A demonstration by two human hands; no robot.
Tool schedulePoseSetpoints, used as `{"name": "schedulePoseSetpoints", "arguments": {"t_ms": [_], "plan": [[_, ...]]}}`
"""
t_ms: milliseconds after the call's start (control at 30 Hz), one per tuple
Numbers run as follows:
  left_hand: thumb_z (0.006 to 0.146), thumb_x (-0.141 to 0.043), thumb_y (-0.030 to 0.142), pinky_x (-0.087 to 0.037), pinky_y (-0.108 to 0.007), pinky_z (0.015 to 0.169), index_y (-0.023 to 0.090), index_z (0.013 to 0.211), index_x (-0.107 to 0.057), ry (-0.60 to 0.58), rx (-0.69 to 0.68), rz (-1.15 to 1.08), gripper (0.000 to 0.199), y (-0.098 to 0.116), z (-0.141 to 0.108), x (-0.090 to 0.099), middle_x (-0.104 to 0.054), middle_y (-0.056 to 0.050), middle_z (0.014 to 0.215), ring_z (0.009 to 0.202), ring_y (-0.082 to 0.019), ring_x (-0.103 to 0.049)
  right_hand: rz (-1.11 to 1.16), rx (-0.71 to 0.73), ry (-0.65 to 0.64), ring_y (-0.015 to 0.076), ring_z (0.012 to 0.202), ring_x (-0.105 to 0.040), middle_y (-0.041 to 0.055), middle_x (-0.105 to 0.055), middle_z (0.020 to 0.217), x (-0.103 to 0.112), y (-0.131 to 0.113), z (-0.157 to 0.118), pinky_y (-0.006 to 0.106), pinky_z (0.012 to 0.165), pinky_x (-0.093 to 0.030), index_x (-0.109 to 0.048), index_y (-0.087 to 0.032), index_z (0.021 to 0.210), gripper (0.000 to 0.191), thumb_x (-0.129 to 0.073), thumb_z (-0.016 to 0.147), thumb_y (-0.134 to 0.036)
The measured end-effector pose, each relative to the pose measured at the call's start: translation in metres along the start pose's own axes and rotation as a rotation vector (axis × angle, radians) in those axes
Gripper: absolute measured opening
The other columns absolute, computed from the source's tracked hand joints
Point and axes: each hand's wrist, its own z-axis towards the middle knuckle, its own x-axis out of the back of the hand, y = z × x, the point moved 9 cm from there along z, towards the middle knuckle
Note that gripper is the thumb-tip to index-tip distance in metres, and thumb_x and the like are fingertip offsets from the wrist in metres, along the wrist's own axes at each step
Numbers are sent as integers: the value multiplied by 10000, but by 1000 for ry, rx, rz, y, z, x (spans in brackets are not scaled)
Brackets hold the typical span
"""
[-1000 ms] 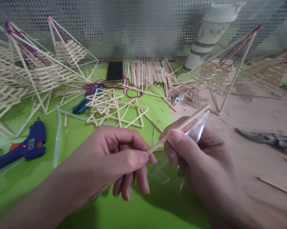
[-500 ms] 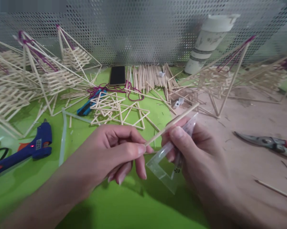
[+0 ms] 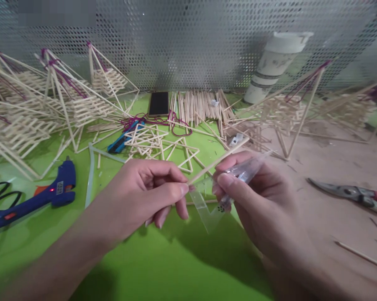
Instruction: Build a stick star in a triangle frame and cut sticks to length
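Between the thumb and forefinger of my left hand [image 3: 157, 188] is the end of a thin wooden stick [image 3: 218, 161], which slants up to the right. A second stick [image 3: 203, 202] runs level behind those fingers; whether it joins the first is hidden. My right hand [image 3: 254, 188] pinches a crinkled clear plastic wrapper [image 3: 244, 168] with small dark marks. Its flat, angular lower part [image 3: 207, 219] reaches toward my left fingertips. Beyond my hands lies a heap of small stick frames [image 3: 147, 140].
A blue glue gun [image 3: 61, 186] with a lit red light lies left; pruning shears [image 3: 348, 191] lie right. Behind are stick pyramids [image 3: 62, 100] with purple thread, a blue cutter [image 3: 122, 138], a phone [image 3: 158, 103], loose sticks [image 3: 197, 106] and a white cup [image 3: 266, 67].
The plastic wrapper has turned in my right hand, its angular part shifting left toward my left fingertips. The stick's far end has moved slightly left. The view has shifted a little.
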Motion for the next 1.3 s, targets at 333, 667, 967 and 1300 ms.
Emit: {"name": "schedulePoseSetpoints", "arguments": {"t_ms": [333, 667, 967, 1300], "plan": [[972, -693, 283, -360, -114, 418, 198, 826, -757, -10, 16, 49, 180, 0, 0, 1, -755, 15, 692, 462, -46, -511, -18, 24, 33, 97, 656, -619, -35, -682, 818, 0, -3, -1, 188, 576, -542, -736, -256, 989, 116, -835, 931, -242], [987, -675, 279, -373, -106, 432, 202, 813, -749, -75, 30, 33, 204, -1, 1, -5, -760, 17, 703, 468, -41, -513, -27, 23, 12, 103, 610, -616, -57, -660, 720, -1, -4, 4, 196, 562, -549, -710, -249, 1091, 223, -847, 915, -254], [983, -693, 276, -384, -87, 419, 197, 814, -744, -79, 44, -15, 193, -4, 0, -5, -761, 18, 696, 463, -34, -524, -19, 24, 15, 104, 643, -626, -35, -669, 761, 0, -3, 3, 192, 552, -543, -718, -230, 978, 130, -833, 935, -272], [976, -673, 264, -588, -184, 610, 196, 850, -775, -42, 0, 117, 176, -1, 6, -9, -796, -3, 756, 636, -119, -711, -29, 2, 7, 102, 602, -624, -19, -698, 763, 0, 0, 3, 192, 516, -519, -706, -221, 898, 126, -794, 968, -279]]}}
